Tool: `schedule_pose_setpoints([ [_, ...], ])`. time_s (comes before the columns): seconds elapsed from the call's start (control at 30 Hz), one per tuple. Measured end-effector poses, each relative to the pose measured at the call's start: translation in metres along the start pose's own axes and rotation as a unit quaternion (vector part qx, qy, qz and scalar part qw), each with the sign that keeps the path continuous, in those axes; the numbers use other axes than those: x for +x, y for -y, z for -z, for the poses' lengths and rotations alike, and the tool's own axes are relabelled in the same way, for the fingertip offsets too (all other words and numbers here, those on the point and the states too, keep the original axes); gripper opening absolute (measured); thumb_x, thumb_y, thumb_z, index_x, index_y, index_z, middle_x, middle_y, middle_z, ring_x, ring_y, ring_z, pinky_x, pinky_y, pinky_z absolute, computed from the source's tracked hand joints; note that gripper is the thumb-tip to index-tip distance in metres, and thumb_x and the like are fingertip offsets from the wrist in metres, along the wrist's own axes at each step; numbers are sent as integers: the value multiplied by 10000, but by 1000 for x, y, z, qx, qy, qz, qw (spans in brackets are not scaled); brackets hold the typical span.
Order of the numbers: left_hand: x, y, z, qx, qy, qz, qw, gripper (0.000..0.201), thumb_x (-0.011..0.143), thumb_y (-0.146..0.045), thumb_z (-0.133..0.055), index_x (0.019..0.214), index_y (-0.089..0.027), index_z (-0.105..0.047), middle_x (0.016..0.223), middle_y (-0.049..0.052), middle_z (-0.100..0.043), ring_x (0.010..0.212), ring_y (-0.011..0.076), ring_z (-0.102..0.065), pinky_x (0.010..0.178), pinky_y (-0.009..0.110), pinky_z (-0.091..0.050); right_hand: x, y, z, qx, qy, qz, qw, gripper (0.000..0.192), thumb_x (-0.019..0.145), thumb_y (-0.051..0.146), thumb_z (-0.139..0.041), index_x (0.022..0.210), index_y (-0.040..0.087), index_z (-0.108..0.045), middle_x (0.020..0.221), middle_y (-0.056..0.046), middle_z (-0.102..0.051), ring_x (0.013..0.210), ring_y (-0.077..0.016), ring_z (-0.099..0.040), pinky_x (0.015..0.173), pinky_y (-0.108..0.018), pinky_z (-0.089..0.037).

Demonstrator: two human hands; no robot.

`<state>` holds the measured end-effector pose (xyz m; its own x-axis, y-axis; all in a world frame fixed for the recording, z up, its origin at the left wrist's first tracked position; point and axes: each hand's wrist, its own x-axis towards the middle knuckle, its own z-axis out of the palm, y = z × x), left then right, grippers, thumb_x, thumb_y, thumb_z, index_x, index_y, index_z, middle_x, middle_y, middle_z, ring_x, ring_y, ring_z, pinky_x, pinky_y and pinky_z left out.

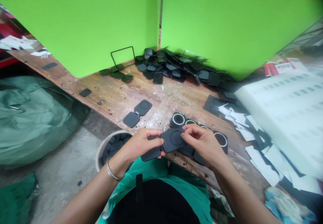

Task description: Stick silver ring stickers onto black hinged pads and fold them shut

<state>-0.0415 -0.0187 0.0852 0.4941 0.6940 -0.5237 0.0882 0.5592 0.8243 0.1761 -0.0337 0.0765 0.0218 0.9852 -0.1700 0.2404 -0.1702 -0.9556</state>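
A black hinged folding charger pad (174,139) is spread flat between my hands, just over the table's near edge. My left hand (145,141) grips its left panel and hinge, thumb on top and fingers beneath. My right hand (199,139) pinches the far corner of the round-marked panel. Behind and beneath that hand lie several similar pads with white rings (178,119), partly hidden by my fingers. Another unfolded black pad (137,113) lies on the table to the left.
A heap of black pads (174,65) lies against the green partition (101,22). Right are a white foam tray (285,106) and white paper slips (238,121). A pale bucket (99,156) of dark pieces stands below the wooden table (164,101), near a green sack (37,119).
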Motion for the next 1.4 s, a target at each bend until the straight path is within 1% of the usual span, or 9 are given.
schedule_pose_setpoints([
  [0.33,-5,6,-1,51,-18,-33,998,313,809,-326,-671,1051,-147,-757,654,24,-709,563,124,-647,547,193,-504,-8,2,-8,-177,-50,113,976,210,794,284,-581,610,205,-520,745,-28,-575,676,-159,-548,628,-285,-411],
  [0.57,-6,4,-3,60,-28,-60,996,274,795,-328,-689,969,-138,-782,626,21,-695,547,117,-628,534,182,-479,-10,11,-8,-454,-61,161,874,263,858,330,-667,678,218,-510,711,-25,-597,711,-201,-560,600,-292,-332],
  [0.73,-5,9,-5,24,-31,-43,998,271,778,-334,-693,957,-150,-780,625,23,-701,547,123,-632,547,192,-494,-2,10,-3,-518,-85,97,846,420,763,565,-737,663,233,-499,604,-42,-570,578,-204,-543,518,-292,-231],
  [0.87,-3,16,-2,-7,-34,-40,999,315,797,-357,-701,1030,-155,-762,668,35,-723,578,128,-655,584,196,-513,2,6,-7,-369,-65,45,926,451,709,603,-748,840,231,-529,615,-4,-560,537,-182,-513,506,-279,-277],
  [1.0,-3,23,-2,-49,-12,-63,997,400,825,-416,-706,1140,-170,-726,757,40,-735,662,143,-681,652,219,-536,0,2,-26,-139,-32,74,987,354,858,553,-574,727,235,-492,614,25,-499,574,-141,-469,533,-260,-363],
  [1.1,-4,26,-4,-63,12,-84,994,442,828,-443,-712,1174,-168,-715,797,43,-731,706,157,-685,681,236,-538,-1,-2,-40,-50,-74,47,995,448,898,600,-478,637,236,-454,543,37,-420,503,-124,-413,470,-258,-344],
  [1.23,-6,29,-2,-68,11,-93,993,451,815,-453,-722,1149,-151,-728,846,55,-741,716,155,-670,693,234,-520,8,-10,-44,116,-91,-97,984,435,847,641,-525,681,241,-488,473,65,-426,341,-105,-377,330,-247,-275],
  [1.3,-3,26,10,-61,-39,-104,992,443,797,-454,-735,1128,-161,-736,912,56,-750,761,165,-670,721,243,-517,13,-14,-38,196,-105,-128,967,408,818,622,-562,707,235,-499,457,67,-458,315,-102,-393,307,-229,-274],
  [1.4,7,16,46,-19,-196,-144,970,470,721,-461,-786,1077,-157,-744,979,55,-750,824,184,-664,757,256,-511,14,-17,-25,221,-117,-114,961,425,771,624,-626,722,217,-512,453,56,-510,321,-93,-435,314,-198,-304],
])
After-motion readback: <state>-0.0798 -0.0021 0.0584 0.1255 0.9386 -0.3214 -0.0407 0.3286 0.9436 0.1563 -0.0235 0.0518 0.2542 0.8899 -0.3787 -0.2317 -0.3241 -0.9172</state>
